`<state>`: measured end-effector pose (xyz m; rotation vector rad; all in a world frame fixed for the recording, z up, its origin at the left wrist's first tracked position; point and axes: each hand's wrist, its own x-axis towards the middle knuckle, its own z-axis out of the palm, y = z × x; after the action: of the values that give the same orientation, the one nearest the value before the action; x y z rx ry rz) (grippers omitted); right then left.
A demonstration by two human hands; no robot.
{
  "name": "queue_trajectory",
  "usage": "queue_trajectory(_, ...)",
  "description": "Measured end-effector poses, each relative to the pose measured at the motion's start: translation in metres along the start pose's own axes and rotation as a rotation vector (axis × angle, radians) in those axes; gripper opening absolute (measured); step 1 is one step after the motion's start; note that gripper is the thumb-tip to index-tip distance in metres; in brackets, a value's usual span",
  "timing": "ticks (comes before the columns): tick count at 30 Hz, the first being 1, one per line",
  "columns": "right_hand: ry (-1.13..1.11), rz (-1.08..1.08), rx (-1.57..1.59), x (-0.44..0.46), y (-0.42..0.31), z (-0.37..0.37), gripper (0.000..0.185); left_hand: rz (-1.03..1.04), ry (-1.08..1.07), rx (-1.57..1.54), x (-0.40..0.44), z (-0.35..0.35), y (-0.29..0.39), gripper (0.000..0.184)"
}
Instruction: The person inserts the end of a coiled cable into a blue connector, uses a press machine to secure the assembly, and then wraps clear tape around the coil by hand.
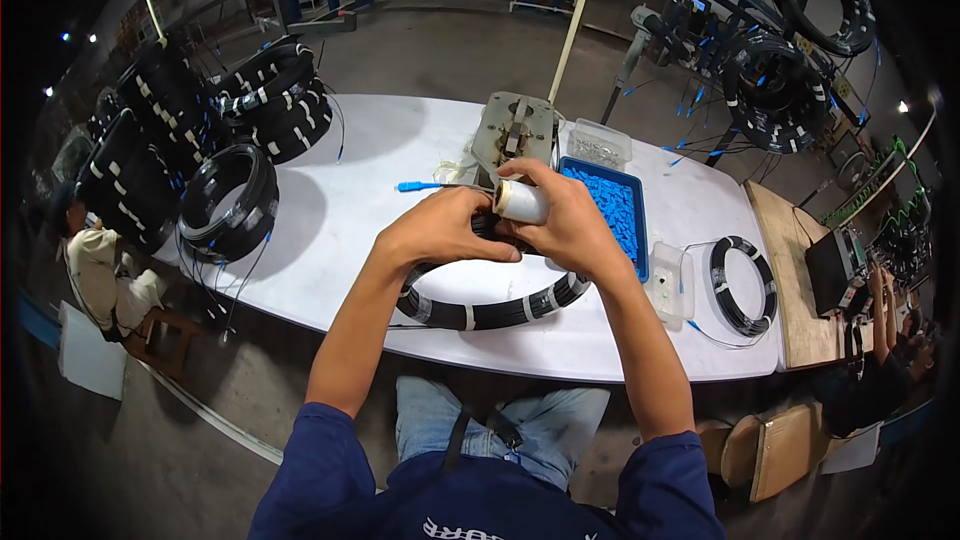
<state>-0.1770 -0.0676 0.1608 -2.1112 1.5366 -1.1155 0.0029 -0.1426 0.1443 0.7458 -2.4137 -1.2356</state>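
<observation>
A coil of black cable (500,316), bound at intervals with pale and clear wraps, is in front of me over the white table. My left hand (440,228) curls around the coil's far side, with the gripped part mostly hidden by its fingers. In my right hand (572,215) is a roll of clear wrapping film (522,202) on a cardboard core, held against that same side of the coil. A cable end with a blue connector (412,186) sticks out to the left beyond my left hand. Just behind both hands stands a metal bench device (513,130).
A blue tray (643,240) of small blue parts stands right of my right hand, near a clear box (603,143). Another cable coil (743,285) lies at the right. Stacked coils (230,202) fill the table's left end. People sit at both sides.
</observation>
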Motion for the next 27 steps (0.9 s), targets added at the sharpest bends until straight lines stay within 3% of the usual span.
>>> queue_trajectory(4,0.002,-0.022,0.017,0.000,0.005,-0.005,0.052,0.114,0.233,0.322,0.003,0.026,-0.006,0.049)
queue_trajectory(6,0.000,0.122,0.168,-0.004,0.001,-0.009,0.046,0.174,0.435,0.439,0.002,0.037,-0.007,0.046)
queue_trajectory(10,-0.074,0.207,0.141,-0.006,0.004,-0.014,0.047,0.000,0.349,0.378,0.006,0.035,-0.003,0.050)
queue_trajectory(12,0.052,-0.033,-0.066,-0.005,0.013,-0.008,0.049,-0.008,0.360,0.375,0.007,0.031,0.000,0.048)
queue_trajectory(13,0.054,-0.035,-0.064,-0.004,0.013,-0.010,0.049,-0.014,0.369,0.367,0.007,0.030,0.002,0.045)
queue_trajectory(14,-0.002,0.021,0.000,-0.001,0.012,-0.013,0.049,0.116,0.430,0.433,0.011,0.032,-0.011,0.045)
queue_trajectory(16,-0.077,0.140,0.130,0.005,0.010,-0.018,0.051,0.117,0.387,0.404,0.016,0.026,-0.020,0.042)
queue_trajectory(19,-0.016,0.127,0.107,0.011,0.013,-0.025,0.054,0.085,0.287,0.357,0.016,0.021,-0.014,0.045)
queue_trajectory(27,-0.091,0.292,0.264,0.027,0.024,-0.030,0.043,0.082,0.435,0.350,0.027,0.035,-0.031,0.043)
